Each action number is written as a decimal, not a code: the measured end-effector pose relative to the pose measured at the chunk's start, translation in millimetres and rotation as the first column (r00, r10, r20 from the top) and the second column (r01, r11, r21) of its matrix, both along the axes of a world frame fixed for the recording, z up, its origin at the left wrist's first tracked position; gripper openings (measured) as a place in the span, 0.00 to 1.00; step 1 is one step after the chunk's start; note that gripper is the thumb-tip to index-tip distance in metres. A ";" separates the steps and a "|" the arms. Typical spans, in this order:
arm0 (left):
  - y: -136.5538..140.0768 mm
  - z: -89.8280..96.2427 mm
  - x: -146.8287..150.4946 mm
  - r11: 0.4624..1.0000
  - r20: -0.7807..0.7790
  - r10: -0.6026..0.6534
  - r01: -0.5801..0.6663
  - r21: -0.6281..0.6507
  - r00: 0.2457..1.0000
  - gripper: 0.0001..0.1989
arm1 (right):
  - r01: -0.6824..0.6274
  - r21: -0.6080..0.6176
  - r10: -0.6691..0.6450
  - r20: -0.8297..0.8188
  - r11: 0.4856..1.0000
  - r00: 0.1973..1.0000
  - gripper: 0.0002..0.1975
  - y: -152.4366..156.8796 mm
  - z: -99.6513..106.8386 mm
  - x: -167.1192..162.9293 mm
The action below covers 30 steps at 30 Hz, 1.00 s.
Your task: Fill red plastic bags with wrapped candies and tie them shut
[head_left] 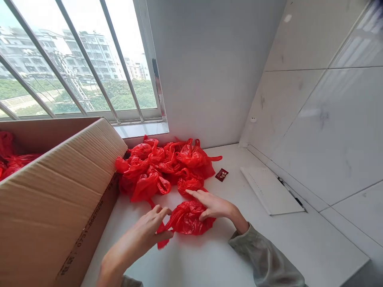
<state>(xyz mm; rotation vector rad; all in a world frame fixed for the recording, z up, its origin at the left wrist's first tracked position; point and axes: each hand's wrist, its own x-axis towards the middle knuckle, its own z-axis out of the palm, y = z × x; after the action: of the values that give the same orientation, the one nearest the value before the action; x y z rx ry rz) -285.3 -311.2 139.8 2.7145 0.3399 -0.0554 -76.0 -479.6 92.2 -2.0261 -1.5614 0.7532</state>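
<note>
A crumpled red plastic bag (191,221) lies on the white tabletop in front of me, its loose end trailing left. My left hand (152,227) is at that loose end, thumb and fingers apart, with red plastic showing between and behind them. On the bag's right side rests my right hand (214,203), its fingers stretched out over the top and its thumb against the front. Just beyond it is a heap of similar red plastic bags (161,163), some with their handle loops sticking up. What the bags contain is hidden.
A large open cardboard box (62,179) stands at the left with more red bags (20,163) inside. A small dark red packet (222,174) lies right of the heap. Farther right are a white notepad (271,190) and a pen (291,194) beside the tiled wall. A barred window is behind.
</note>
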 end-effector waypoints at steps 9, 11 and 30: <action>-14.8 -22.0 45.6 0.981 0.046 -0.109 0.114 -0.156 0.993 0.18 | -0.010 -0.066 0.014 0.066 0.998 0.998 0.27 -10.0 23.0 -9.2; -16.9 -29.3 50.0 0.976 0.079 -0.120 0.132 -0.172 0.990 0.20 | 0.023 -0.072 -0.012 0.143 0.997 0.990 0.19 -8.2 25.6 -12.0; -1.1 -5.0 41.3 0.965 0.156 -0.141 0.171 -0.201 0.978 0.08 | 0.090 0.012 -0.090 0.227 0.996 0.970 0.10 -21.2 34.2 -15.0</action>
<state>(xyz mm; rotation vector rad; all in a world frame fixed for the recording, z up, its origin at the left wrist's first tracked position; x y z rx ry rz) -244.0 -312.3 134.8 2.5092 0.0723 0.0525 -91.0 -500.8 126.4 -2.2303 -1.5767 0.4995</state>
